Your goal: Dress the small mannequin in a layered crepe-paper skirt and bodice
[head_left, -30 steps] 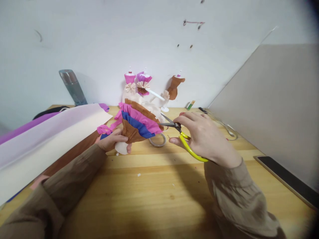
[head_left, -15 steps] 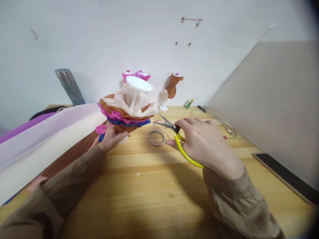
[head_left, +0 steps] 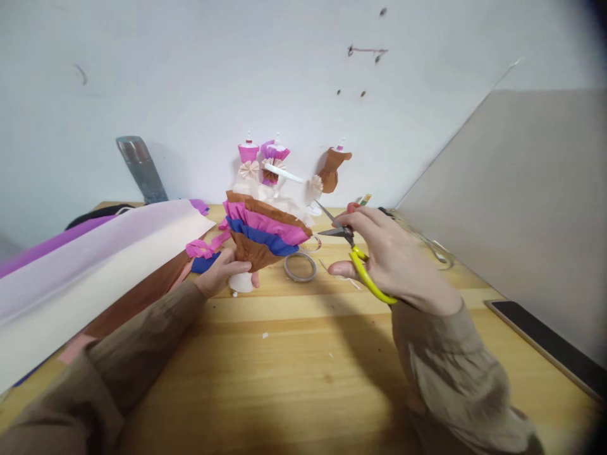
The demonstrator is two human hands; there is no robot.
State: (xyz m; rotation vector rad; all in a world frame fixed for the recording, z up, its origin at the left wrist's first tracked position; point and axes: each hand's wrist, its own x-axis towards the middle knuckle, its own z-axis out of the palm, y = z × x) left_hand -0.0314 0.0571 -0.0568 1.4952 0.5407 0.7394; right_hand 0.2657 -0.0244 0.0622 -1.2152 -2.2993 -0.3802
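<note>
Over the wooden table [head_left: 284, 366], my left fingers [head_left: 238, 268] are pinching a tiered brown-pink-blue paper skirt [head_left: 266, 232], right fingers [head_left: 364, 222] gripping yellow-handled metal scissors [head_left: 349, 235].

Bare left hand [head_left: 225, 272] and right hand [head_left: 393, 256], long grey-brown sleeves.
Left sleeve [head_left: 142, 335]: plain matte cloth, wrinkled, broad fold across forearm, reaches wrist. Right sleeve [head_left: 443, 354]: same cloth, loose, deep creases, also wrist-length.

Soft, even light, diffuse shadow [head_left: 353, 335] across the wooden tabletop [head_left: 284, 373], dark right-hand corners.
</note>
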